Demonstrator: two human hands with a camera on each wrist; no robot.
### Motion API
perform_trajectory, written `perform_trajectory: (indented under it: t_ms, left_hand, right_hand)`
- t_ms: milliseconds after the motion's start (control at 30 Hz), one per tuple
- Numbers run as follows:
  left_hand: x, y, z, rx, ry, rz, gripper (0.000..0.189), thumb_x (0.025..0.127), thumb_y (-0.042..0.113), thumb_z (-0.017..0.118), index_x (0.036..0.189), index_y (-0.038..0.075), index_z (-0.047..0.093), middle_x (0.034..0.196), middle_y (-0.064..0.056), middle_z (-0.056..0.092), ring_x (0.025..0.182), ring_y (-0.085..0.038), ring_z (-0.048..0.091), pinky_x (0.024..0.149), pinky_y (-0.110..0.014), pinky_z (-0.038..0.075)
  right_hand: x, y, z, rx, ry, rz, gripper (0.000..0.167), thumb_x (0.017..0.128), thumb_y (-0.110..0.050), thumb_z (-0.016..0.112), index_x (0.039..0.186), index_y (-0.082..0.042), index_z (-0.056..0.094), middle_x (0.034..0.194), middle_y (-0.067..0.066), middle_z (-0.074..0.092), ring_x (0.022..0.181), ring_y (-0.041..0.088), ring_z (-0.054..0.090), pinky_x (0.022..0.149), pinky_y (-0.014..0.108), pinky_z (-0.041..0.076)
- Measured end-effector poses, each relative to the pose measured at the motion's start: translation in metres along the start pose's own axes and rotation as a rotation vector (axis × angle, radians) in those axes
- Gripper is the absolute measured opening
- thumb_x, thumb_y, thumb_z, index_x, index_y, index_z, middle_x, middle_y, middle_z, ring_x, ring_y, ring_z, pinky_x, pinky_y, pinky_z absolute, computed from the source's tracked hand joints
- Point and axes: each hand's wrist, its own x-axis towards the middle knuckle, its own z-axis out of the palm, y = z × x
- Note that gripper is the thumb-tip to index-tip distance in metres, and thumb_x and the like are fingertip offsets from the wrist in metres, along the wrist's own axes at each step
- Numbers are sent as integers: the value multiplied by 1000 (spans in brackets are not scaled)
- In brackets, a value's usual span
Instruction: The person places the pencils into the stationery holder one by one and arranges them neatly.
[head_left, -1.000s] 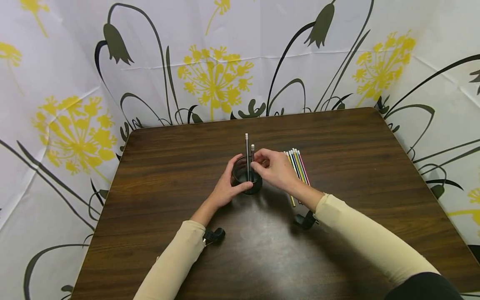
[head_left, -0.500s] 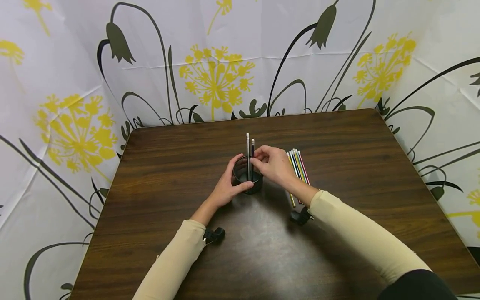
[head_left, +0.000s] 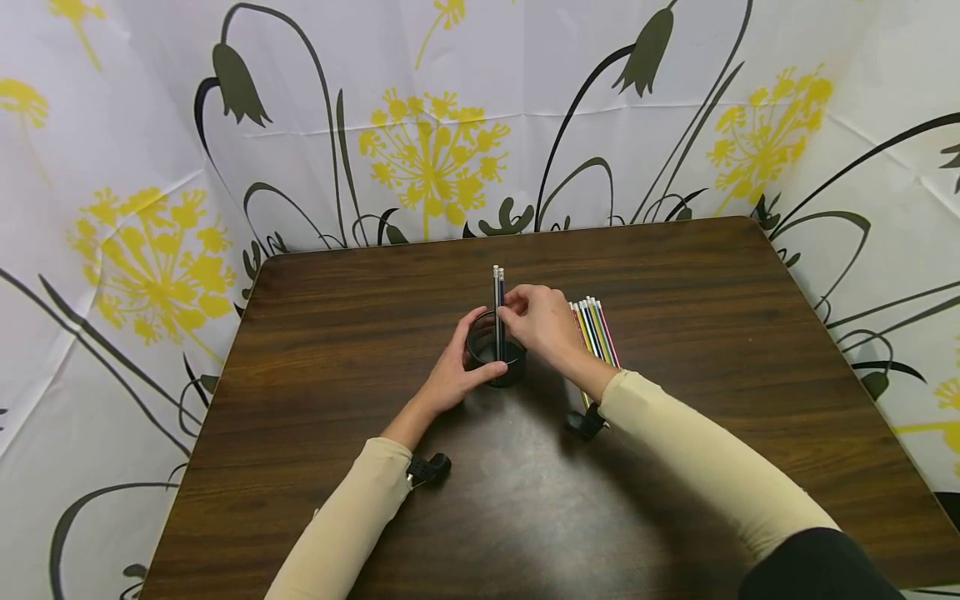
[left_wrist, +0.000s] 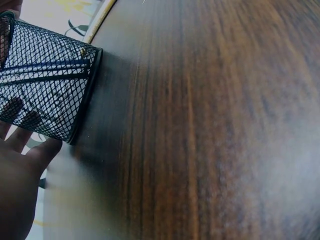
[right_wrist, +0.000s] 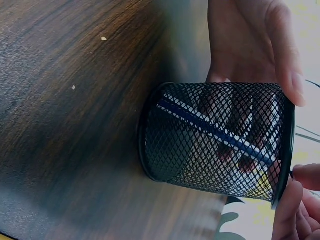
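A black mesh pencil cup (head_left: pixel 513 377) stands on the table, its weave plain in the right wrist view. My left hand (head_left: pixel 450 379) grips it from the left, thumb on the near side of the rim and fingers around the far side. Two dark pencils stand in the cup nearly side by side, white eraser ends up. With thumb and fingertips, my right hand (head_left: pixel 546 323) pinches the right-hand pencil (head_left: pixel 502 290) above the rim. The left-hand pencil (head_left: pixel 496 293) stands against it. Through the mesh a dark blue shaft (right_wrist: pixel 215 131) slants across the cup.
Several pencils (head_left: pixel 596 329) in mixed colours lie in a row right of the cup, partly hidden under my right forearm. The brown wooden table (head_left: pixel 337 333) meets a flower-patterned curtain (head_left: pixel 450 100) at its back edge.
My right hand has moved up and left in the head view. The pinched pencil's eraser end has risen and come close beside the other pencil. My left hand and the cup stay put.
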Motion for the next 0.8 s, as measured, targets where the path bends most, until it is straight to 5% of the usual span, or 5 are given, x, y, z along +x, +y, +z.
perform_trajectory:
  t_ms: [333,800]
  left_hand:
    - [1,0,0,-10,-1,10,82,88,3,71,152,5,20,150,-21,35,137,-42,34,106,-63,29]
    - [2,-1,0,-11,-8,1,82,89,4,70,153,6,19,150,-21,34,136,-43,35,107,-62,29]
  right_hand:
    - [5,-4,1,7,-24,41,16,91,-20,71,101,-9,73,69,-4,65,49,5,61,49,27,47]
    - [4,-3,-4,49,-38,79,22,92,-22,69,110,-9,72,73,-3,68,51,7,64,51,27,48]
